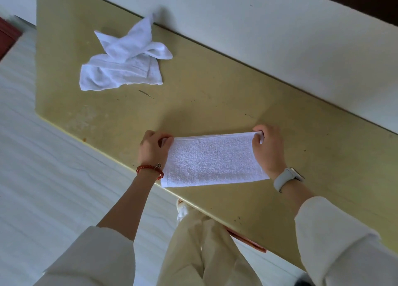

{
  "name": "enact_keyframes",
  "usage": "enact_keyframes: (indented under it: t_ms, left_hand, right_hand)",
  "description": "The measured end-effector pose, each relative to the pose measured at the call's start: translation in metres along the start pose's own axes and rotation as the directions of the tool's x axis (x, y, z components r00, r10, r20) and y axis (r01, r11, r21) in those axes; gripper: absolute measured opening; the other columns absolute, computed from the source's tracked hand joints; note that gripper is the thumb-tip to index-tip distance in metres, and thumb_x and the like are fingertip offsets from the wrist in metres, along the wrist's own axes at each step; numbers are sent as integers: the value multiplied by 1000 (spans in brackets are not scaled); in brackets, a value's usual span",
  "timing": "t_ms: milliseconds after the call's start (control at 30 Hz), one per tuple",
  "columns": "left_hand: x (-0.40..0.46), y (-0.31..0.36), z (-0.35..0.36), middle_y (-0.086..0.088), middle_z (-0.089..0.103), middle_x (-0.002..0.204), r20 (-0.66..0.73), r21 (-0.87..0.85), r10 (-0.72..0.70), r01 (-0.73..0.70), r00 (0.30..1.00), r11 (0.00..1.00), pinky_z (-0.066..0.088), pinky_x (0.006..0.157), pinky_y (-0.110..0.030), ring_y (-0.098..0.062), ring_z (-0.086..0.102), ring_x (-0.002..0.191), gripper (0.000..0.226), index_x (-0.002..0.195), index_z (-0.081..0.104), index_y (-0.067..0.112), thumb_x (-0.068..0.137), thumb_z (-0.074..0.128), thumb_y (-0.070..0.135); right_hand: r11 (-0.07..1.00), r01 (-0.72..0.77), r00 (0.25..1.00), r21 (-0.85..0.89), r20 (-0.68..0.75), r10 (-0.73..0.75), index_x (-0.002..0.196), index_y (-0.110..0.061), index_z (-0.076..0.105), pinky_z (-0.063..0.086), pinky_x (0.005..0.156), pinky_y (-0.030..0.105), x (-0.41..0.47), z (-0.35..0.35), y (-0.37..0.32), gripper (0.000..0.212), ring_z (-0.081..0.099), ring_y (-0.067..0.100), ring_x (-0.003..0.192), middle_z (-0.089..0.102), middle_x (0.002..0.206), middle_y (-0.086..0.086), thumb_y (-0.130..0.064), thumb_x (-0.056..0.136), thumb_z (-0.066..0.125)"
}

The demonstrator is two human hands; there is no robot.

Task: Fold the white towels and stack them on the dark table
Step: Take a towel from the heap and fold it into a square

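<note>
White terry cloth is lying as a folded towel (212, 159) near the 6 o'clock edge of the table (215, 96), an olive-yellow surface rather than a visibly dark one.

Head view: the folded towel is forming a long band whose long axis is running from 9 o'clock to 3 o'clock, roughly parallel to the near table edge. The left hand (154, 148) is pinching the far corner at the 9 o'clock end; the right hand (268, 148) is pinching the far corner at the 3 o'clock end, fingers curled over the cloth. Both hands are sitting at the short ends, so neither is nearer to the work than the other. The band appears to be resting on the table, with its near edge close to the table edge.

Judgement: the next fold is likely turning on this axis, one short end being carried across toward the other.

A crumpled towel (123, 66) is lying well apart at 11 o'clock, not yet folded. No stack is visible.
</note>
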State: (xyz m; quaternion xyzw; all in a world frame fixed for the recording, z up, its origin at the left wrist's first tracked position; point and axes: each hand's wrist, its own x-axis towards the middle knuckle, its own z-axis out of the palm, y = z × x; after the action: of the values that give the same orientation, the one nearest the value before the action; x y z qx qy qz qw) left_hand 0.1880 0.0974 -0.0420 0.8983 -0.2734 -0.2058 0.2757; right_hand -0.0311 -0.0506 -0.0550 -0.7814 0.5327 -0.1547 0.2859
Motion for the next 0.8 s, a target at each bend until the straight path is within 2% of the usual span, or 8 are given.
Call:
enact_keyframes:
  t_ms: [167,300,367,433,500,567,667,800]
  left_hand:
    - [3,2,-1,0,53,82,16,22,-25,25,1000,999,34,61,-22,-17,51,74,8,86,70,13,81,65,16]
    - [4,2,1,-7,59,100,-35,32,-68,69,997,997,46,72,-32,-24,56,87,19,98,65,12,82,65,22]
    - [-2,2,6,-13,58,108,-124,92,83,-72,989,993,48,80,-39,-30,54,97,28,106,63,8,83,57,24]
    - [-13,2,12,-13,60,111,-179,221,336,-295,925,930,43,82,-39,-29,50,103,33,109,61,10,82,48,25]
    - [-28,3,22,-9,62,116,-107,328,536,-479,838,814,39,86,-39,-23,46,111,34,113,59,12,82,46,20]
    - [-43,1,34,-8,59,125,38,392,619,-582,784,713,35,96,-44,-22,44,121,38,119,57,11,85,42,19]
    - [-54,-10,47,-7,47,140,200,508,561,-575,803,642,26,106,-51,-27,40,131,46,133,42,12,91,32,26]
    - [-51,-23,52,-5,38,146,251,576,506,-548,825,607,17,105,-62,-32,33,135,50,140,31,22,92,27,37]
  right_hand:
    - [992,68,996,-104,-53,-74,91,0,62,39,55,30,-5,3,1,12,50,26,72,52,93,21,5,84,53]
    - [942,76,983,-327,-136,-127,100,-5,62,47,65,38,-8,-1,-4,23,55,37,84,57,103,19,0,78,60]
    - [904,157,972,-398,-98,-212,114,-10,58,45,76,42,-13,-3,-12,36,54,33,93,57,115,15,-5,78,58]
    - [836,350,929,-423,44,-367,122,-11,53,43,89,47,-24,2,-23,44,52,30,109,54,126,13,-9,78,54]
    - [759,507,862,-408,232,-451,127,-9,49,32,105,52,-39,15,-31,47,45,27,126,49,135,11,-14,81,48]
    - [719,570,819,-398,346,-457,130,-9,47,20,111,52,-48,29,-35,45,40,26,131,45,140,9,-20,88,37]
    - [708,567,814,-421,417,-403,135,-14,43,13,109,51,-47,41,-31,48,32,27,135,40,144,7,-30,93,28]
    - [720,568,809,-398,429,-402,142,-23,29,10,111,51,-42,43,-19,49,18,27,138,30,150,2,-39,98,18]
